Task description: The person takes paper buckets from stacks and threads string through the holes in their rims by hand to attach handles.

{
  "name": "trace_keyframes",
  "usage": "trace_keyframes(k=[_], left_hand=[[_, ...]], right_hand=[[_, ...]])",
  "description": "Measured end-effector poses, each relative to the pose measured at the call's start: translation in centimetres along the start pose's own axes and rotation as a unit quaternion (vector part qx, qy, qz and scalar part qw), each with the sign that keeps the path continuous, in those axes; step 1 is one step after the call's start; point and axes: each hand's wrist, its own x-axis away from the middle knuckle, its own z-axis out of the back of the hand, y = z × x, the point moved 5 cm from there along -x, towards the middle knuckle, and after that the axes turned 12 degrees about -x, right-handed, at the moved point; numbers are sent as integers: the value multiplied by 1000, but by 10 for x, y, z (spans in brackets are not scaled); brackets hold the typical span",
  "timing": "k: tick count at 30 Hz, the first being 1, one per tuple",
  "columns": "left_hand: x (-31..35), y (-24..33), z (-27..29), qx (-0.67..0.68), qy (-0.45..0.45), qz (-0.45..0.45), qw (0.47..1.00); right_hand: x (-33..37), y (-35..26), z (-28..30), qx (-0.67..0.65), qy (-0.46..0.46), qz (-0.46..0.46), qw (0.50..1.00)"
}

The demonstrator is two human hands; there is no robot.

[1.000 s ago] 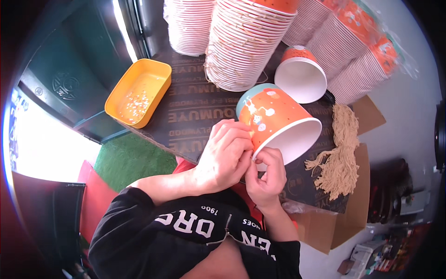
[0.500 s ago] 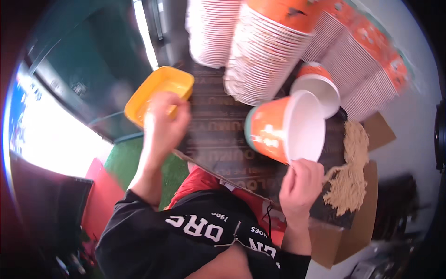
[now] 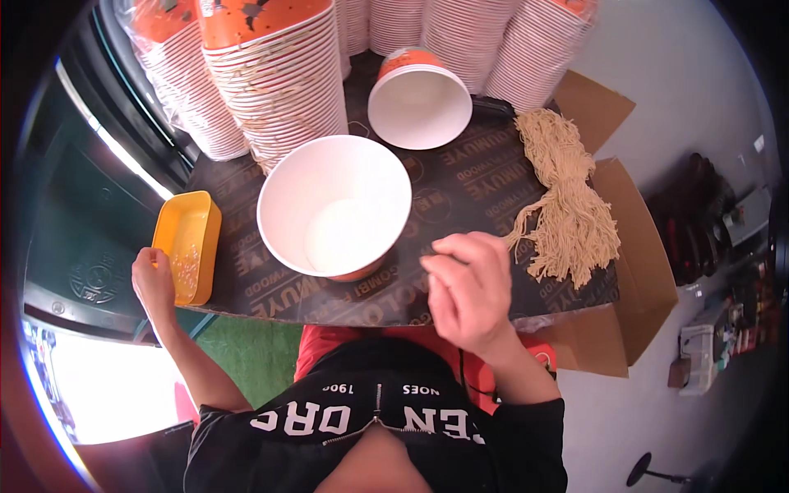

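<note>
My left hand [image 3: 154, 279] is at the left wall of a yellow plastic container [image 3: 209, 246], its fingers closed at the rim. Small shiny clear bits or drops lie in the container. A large white-lined paper bucket [image 3: 283, 218] with an orange outside stands in front of me, its mouth tilted up toward me. Just right of this bucket, my right hand [image 3: 470, 287] hovers above the table's front edge. Its fingers are bent, thumb apart from them, and I see nothing between them. A bundle of beige strings [image 3: 567, 197] lies to the right of that hand.
Tall stacks of nested orange and white paper buckets [image 3: 283, 82] line the back of the dark printed board table [image 3: 460, 193]. One shorter bucket [image 3: 419, 107] lies tipped with its mouth toward me. An open cardboard box [image 3: 633, 263] sits beyond the table's right edge.
My right hand has let go of the bucket's rim, and the bucket's mouth now faces up toward me. My left hand has moved from over the yellow container to its left rim. The view has turned.
</note>
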Motion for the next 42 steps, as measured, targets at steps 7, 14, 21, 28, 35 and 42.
trace_keyframes(k=[7,14,21,28,35,42], left_hand=[[-2,12,-3,-4,11,-16,1000],[12,65,28,112,103,-39,988],[38,106,54,244,168,-101,950],[63,147,66,368,157,-170,901],[97,184,88,431,139,-265,851],[133,198,81,471,-160,-315,809]], right_hand=[[54,72,77,151,25,-200,968],[93,99,75,245,-95,-308,914],[97,92,48,297,-143,-271,905],[63,-5,-24,-134,-259,-141,946],[38,-8,-40,-385,-155,-326,849],[45,-5,-61,-543,-16,-379,749]])
